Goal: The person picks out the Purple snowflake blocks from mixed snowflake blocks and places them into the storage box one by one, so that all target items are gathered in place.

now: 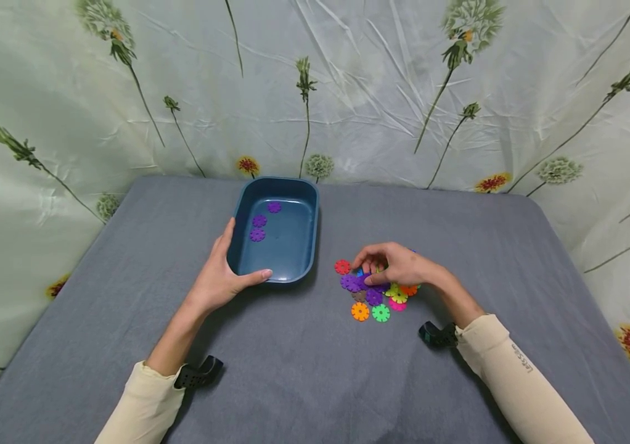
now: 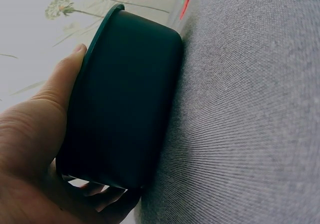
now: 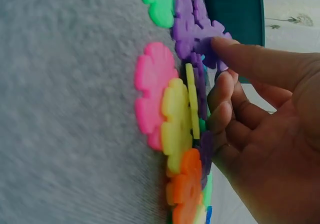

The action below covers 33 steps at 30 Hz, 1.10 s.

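In the head view my left hand (image 1: pixel 217 280) grips the near left corner of a blue plastic tub (image 1: pixel 288 254), thumb over the near rim and fingers along the left wall. The left wrist view shows the tub's dark outer wall (image 2: pixel 125 99) against that hand. Three purple snowflake discs (image 1: pixel 259 221) lie inside the tub. To the right, my right hand (image 1: pixel 400 264) reaches over a pile of mixed-colour snowflake discs. Its thumb and fingers pinch a purple snowflake disc (image 3: pixel 204 34) at the top of the pile; part of the disc is hidden by the thumb.
Around the pile lie a red disc (image 1: pixel 342 266), an orange disc (image 1: pixel 360 311), a green disc (image 1: pixel 381 313) and a pink disc (image 3: pixel 154 91). Grey cloth (image 1: pixel 293 370) covers the table. A flower-patterned curtain (image 1: pixel 359 92) hangs behind it.
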Motion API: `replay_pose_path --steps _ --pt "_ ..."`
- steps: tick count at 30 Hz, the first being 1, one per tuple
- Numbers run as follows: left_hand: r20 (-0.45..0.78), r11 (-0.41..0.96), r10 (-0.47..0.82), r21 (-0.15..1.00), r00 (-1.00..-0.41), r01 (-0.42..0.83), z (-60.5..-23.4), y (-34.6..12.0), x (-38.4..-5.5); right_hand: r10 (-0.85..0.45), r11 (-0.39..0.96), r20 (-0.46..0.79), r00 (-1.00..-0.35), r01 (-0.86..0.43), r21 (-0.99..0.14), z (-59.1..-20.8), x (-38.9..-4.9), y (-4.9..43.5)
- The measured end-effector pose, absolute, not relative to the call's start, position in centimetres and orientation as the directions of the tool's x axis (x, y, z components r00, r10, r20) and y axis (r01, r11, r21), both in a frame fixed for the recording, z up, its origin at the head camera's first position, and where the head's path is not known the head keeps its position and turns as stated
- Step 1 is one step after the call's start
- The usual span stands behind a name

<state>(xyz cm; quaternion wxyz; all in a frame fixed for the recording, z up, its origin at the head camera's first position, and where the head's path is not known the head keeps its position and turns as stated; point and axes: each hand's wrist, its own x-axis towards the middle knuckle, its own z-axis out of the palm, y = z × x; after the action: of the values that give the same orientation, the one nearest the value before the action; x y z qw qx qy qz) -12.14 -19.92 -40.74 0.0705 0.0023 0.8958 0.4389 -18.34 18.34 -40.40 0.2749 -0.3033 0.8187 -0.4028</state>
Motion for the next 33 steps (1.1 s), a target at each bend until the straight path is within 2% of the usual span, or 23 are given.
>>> replay_pose_path --steps 7,23,33 --pt "-0.119 0.613 0.074 0.789 -0.990 -0.049 -40.8 -19.4 -12.3 -0.712 0.483 -0.220 -0.667 -0.238 -0.843 -40.2 -18.5 19.0" --pt "-0.112 0.618 0.081 0.786 -0.990 -0.038 -40.9 -20.2 -12.2 -0.567 0.495 -0.068 -0.821 -0.273 -0.825 -39.9 -19.5 17.0" --pt "-0.101 0.612 0.067 0.790 -0.993 -0.039 -41.1 -20.1 -12.3 -0.484 0.479 -0.010 -0.875 -0.255 -0.840 -39.3 -19.9 15.3"
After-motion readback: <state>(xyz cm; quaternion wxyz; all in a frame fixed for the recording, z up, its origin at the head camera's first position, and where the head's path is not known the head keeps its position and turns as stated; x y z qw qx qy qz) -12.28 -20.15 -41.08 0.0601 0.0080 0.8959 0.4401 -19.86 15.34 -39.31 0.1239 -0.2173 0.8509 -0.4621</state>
